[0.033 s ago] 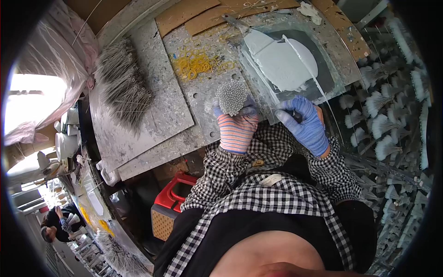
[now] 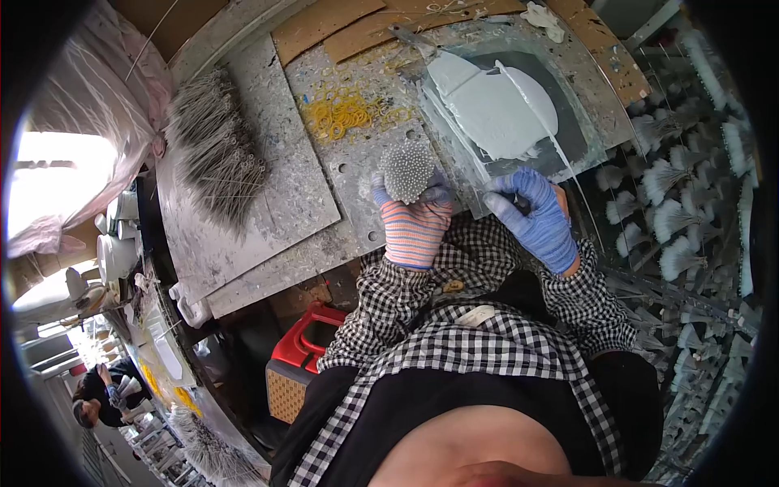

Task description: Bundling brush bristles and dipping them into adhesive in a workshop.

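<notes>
Head view: the grey, spattered table [image 2: 268, 203] carries a loose pile of thin sticks [image 2: 213, 150], a glass sheet smeared with white paste [image 2: 495, 101] and a heap of yellow rubber bands [image 2: 345, 112]. The left hand [image 2: 414, 223], in a striped glove, closes its grip around a bundle of white-tipped sticks [image 2: 407, 170], tips up above the fingers. The right hand [image 2: 535, 213], blue-gloved, is curled at the sheet's edge; what it holds I cannot tell.

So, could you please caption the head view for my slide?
Left hand holds a stick bundle; right hand rests by white paste.
</notes>
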Motion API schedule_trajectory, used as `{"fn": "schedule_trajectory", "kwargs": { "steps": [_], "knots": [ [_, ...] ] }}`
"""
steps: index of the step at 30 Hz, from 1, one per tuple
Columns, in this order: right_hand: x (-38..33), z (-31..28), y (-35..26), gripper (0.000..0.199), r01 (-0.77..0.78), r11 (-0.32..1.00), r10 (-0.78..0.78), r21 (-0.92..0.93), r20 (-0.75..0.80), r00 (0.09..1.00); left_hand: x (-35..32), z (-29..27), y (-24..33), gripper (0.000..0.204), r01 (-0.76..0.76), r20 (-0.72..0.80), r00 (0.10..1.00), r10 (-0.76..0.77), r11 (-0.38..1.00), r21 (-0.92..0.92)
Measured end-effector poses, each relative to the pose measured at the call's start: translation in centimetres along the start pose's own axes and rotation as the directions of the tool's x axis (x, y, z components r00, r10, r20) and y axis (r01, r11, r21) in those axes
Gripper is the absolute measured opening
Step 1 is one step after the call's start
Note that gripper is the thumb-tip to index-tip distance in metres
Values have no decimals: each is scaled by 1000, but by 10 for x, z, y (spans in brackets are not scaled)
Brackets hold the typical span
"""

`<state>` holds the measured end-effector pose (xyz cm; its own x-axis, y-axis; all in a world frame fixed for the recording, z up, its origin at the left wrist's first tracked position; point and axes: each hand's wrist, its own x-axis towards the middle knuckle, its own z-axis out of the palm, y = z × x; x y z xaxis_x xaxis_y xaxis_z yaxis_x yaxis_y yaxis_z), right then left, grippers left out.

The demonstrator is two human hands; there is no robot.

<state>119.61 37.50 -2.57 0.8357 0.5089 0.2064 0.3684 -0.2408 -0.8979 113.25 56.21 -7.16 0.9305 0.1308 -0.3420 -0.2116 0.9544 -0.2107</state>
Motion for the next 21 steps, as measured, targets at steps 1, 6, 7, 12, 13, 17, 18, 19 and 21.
{"fn": "schedule_trajectory", "kwargs": {
  "steps": [1,6,7,12,13,17,18,19,21],
  "knots": [
    [0,-1,-1,14,-1,1000,1,-10,10,1000,0,-1,2,20,-11,30,1000,9,999,43],
    [-1,-4,5,15,39,998,-40,-48,-1,999,-7,10,13,40,-53,-44,997,65,970,236],
    [0,-5,6,16,53,997,-52,-52,2,999,-8,9,17,41,-116,-35,989,143,903,413],
    [6,-10,14,13,45,999,-45,11,1,999,-14,14,57,49,-94,113,993,40,845,526],
    [9,-11,12,13,50,999,-50,-10,13,999,-10,17,60,41,-121,86,992,90,869,480],
    [26,-9,2,13,-6,1000,7,-6,114,993,7,24,63,40,-201,28,969,244,723,661],
    [32,-6,-4,14,-47,998,41,39,150,988,5,31,59,40,-202,20,968,251,726,658],
    [40,-9,-16,24,-87,995,97,-55,218,971,6,36,57,46,-209,59,970,238,677,705],
    [46,1,-13,25,-58,998,60,-16,270,961,10,35,57,61,-210,120,976,182,633,745]
  ]
}}
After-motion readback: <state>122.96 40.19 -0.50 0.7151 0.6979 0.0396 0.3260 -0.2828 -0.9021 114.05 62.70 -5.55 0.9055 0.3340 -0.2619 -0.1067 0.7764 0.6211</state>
